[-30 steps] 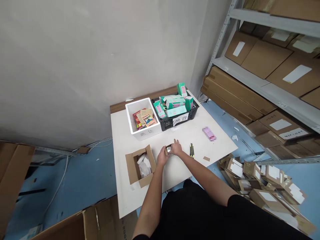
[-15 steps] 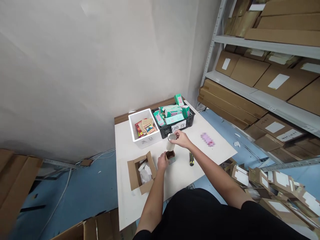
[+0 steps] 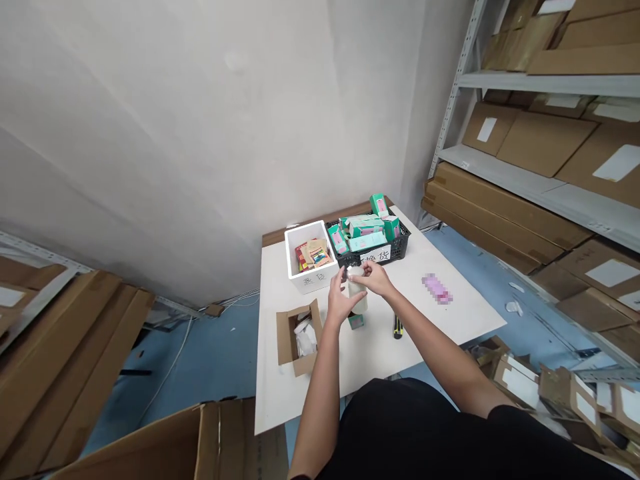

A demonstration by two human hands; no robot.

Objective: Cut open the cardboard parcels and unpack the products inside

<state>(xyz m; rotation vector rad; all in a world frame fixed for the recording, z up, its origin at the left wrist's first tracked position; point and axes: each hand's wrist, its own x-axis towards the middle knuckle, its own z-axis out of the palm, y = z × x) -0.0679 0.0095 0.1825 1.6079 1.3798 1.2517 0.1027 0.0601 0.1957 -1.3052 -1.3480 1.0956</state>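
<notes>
A whitish cylindrical container is upright between my hands above the table. My right hand is closed on its upper part, fingers at the pale top. My left hand curves around the near left side, its thumb against the container and its fingers partly hidden behind. Just below stands a small green box, largely covered by the container. To the left, an open cardboard box has white packing material inside. A yellow-and-black box cutter lies to the right.
At the table's back are a white foam box with packets and a black crate of green cartons. A blurred pink item lies right. Shelves of cardboard boxes flank the table; a large open carton stands at front left.
My left hand has left the small box and come up to the container. The container is clear of the box opening, my right hand still at its top. The view has shifted left.
</notes>
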